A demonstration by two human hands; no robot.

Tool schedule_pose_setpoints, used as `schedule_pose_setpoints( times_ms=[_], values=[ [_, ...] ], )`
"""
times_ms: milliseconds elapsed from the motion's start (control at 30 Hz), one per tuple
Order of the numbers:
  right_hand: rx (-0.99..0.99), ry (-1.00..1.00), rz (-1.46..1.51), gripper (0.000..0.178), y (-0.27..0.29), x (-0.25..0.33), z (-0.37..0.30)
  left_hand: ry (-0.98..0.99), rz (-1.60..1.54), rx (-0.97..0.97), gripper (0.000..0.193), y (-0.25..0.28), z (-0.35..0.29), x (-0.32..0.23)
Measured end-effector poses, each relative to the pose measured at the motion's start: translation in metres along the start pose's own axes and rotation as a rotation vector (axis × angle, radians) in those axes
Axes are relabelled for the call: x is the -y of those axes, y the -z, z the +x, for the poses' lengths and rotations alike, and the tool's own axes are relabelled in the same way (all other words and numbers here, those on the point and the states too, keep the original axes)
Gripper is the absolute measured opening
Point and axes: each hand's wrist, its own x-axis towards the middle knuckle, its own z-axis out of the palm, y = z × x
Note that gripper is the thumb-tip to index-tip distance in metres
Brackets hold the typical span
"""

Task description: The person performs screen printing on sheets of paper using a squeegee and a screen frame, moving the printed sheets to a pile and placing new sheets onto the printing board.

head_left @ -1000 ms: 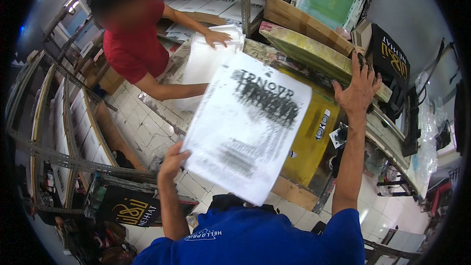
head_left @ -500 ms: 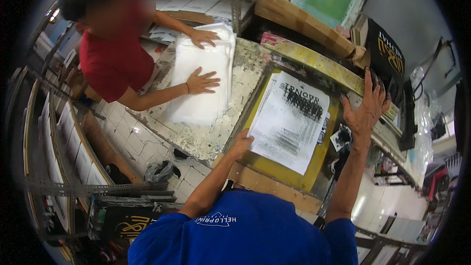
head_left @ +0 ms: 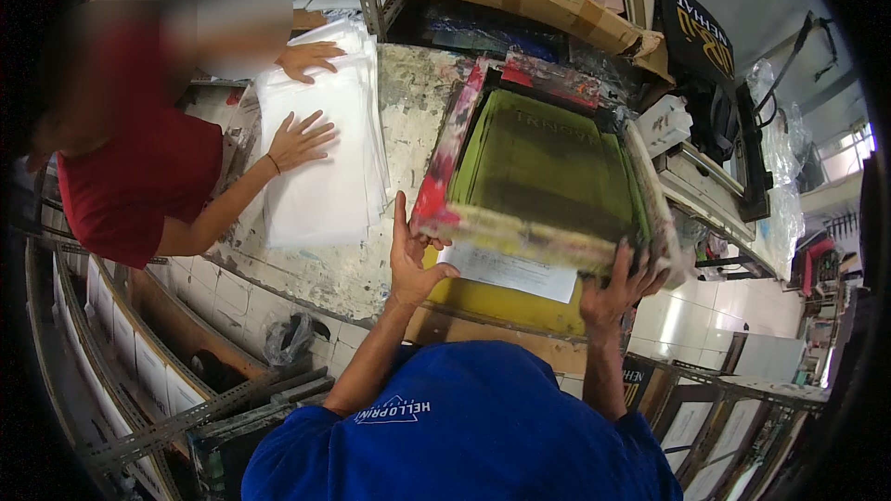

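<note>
A screen printing frame (head_left: 543, 167), with dark green mesh and a paint-stained wooden border, sits over a white printed sheet (head_left: 510, 274) on a yellow board (head_left: 501, 307). Only the sheet's near strip shows below the frame. At the frame's near left corner is my left hand (head_left: 411, 260), its index finger stretched along the side and the other fingers curled at the edge. My right hand (head_left: 620, 289) grips the near right corner, its dark-stained fingers over the border. The near border is slightly blurred.
A person in red rests both hands (head_left: 299, 141) on a stack of white sheets (head_left: 316, 195) on the stained table (head_left: 413, 83), left of the frame. Behind stands a cardboard box (head_left: 538, 0). Metal racks (head_left: 176, 353) with boards line the left; a black bag (head_left: 696, 32) hangs at right.
The screen frame has come down over the printed sheet. My right hand has moved from the far right to its near right corner; my left hand has left the sheet for its left corner.
</note>
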Motion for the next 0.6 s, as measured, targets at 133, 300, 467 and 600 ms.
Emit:
schedule_pose_setpoints(
  times_ms=[133,300,467,600],
  values=[
    [0.186,0.097,0.122,0.077,0.011,0.011,-0.033,0.101,0.125,-0.073,0.104,0.008,-0.019,0.014],
    [0.311,-0.008,0.399,0.083,-0.043,0.015,0.059,0.106,0.473,-0.101,0.094,0.040,-0.061,0.063],
    [0.260,0.110,0.131,0.095,-0.213,-0.011,0.187,-0.079,0.673,-0.080,0.087,0.047,-0.065,0.089],
    [0.428,0.226,-0.013,0.097,-0.318,-0.040,0.245,-0.067,0.663,-0.042,0.084,0.048,-0.063,0.082]
  ],
)
